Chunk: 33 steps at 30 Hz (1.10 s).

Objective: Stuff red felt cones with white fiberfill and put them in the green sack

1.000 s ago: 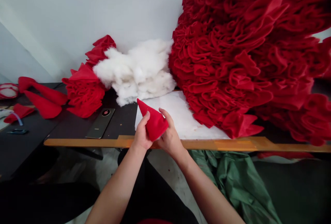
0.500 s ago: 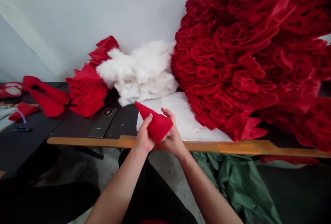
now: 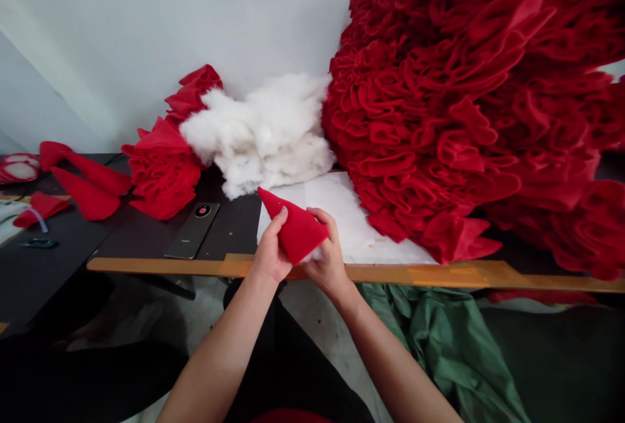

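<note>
A red felt cone [image 3: 297,228], its tip pointing up and left, is held just over the table's front edge. My left hand [image 3: 272,250] grips its left side, thumb pressed on the front of the felt. My right hand [image 3: 329,257] is closed around the right side of its wide open end, fingers curled at the rim. A bit of white stuffing [image 3: 314,255] shows at that opening, against my right palm. The fingers behind the cone are hidden.
White stuffing [image 3: 263,133] is heaped against the wall, beside a huge pile of red felt pieces [image 3: 430,123]. Left of it stand a smaller red stack [image 3: 163,172], a phone [image 3: 193,231] and filled red cones [image 3: 88,195]. Green fabric [image 3: 439,325] hangs below the table edge [image 3: 170,267].
My right hand's fingers have curled in onto the cone's rim, where they stood further apart. The cone's wide end looks flatter and straighter. My left hand keeps its grip.
</note>
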Tool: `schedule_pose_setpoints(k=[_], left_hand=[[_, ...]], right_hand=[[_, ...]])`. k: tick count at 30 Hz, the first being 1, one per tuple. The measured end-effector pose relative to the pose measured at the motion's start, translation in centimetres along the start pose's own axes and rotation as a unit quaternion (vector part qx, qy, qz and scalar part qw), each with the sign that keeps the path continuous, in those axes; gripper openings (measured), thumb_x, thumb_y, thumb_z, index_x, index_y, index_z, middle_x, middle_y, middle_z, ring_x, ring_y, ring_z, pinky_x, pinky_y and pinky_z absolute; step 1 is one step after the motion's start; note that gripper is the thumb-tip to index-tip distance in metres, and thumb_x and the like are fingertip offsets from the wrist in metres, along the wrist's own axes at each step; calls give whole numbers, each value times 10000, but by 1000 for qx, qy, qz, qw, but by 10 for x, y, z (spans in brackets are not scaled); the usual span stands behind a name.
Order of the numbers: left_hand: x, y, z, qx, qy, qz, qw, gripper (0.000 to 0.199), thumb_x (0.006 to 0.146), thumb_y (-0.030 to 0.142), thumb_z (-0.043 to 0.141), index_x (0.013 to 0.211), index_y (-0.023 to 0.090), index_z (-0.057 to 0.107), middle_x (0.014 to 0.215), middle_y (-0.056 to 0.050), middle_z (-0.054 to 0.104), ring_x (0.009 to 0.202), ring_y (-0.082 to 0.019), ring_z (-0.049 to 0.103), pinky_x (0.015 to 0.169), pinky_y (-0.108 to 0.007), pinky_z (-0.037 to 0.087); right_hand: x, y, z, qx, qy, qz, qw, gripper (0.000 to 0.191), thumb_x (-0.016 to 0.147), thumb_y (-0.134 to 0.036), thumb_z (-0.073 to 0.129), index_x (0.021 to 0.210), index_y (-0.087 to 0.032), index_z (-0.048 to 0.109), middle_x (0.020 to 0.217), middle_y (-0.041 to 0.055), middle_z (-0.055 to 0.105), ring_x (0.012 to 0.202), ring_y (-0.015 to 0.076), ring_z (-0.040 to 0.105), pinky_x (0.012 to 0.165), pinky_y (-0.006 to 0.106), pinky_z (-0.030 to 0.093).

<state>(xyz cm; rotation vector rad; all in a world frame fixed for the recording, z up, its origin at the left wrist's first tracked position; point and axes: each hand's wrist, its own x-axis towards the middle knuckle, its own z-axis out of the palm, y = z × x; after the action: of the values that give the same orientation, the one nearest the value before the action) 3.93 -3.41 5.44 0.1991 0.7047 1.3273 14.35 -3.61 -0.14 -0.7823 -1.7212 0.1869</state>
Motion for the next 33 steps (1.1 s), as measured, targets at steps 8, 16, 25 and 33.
schedule_pose_setpoints(k=[8,16,25,33], left_hand=[[0,-3,-4,30,5,-12,999,127,782,242,641,813,119,639,730,-49,690,629,-128,651,606,-194,537],[2,3,-6,26,8,-12,1000,203,766,288,658,846,104,627,778,-89,690,678,-177,659,653,-268,549],[7,2,-10,-10,11,18,1000,254,759,351,657,832,109,633,789,-84,698,688,-172,662,665,-271,556],[-1,-5,-9,19,14,49,999,269,656,339,752,782,138,625,723,-32,679,605,-133,632,585,-219,520]], right_hand=[[3,3,0,4,-68,20,997,583,741,-191,620,1289,-220,425,1295,146,430,1206,307,465,1010,489,442],[-1,2,-5,-36,-34,-8,999,424,739,-96,539,1148,-208,531,1376,135,311,1244,309,414,958,481,474],[-24,-26,2,-123,108,-6,987,435,858,-53,486,1242,-255,517,1057,100,553,974,220,567,801,400,531],[-5,-27,3,-105,94,66,988,298,875,-101,435,1068,-218,629,993,85,651,938,218,611,790,375,538]])
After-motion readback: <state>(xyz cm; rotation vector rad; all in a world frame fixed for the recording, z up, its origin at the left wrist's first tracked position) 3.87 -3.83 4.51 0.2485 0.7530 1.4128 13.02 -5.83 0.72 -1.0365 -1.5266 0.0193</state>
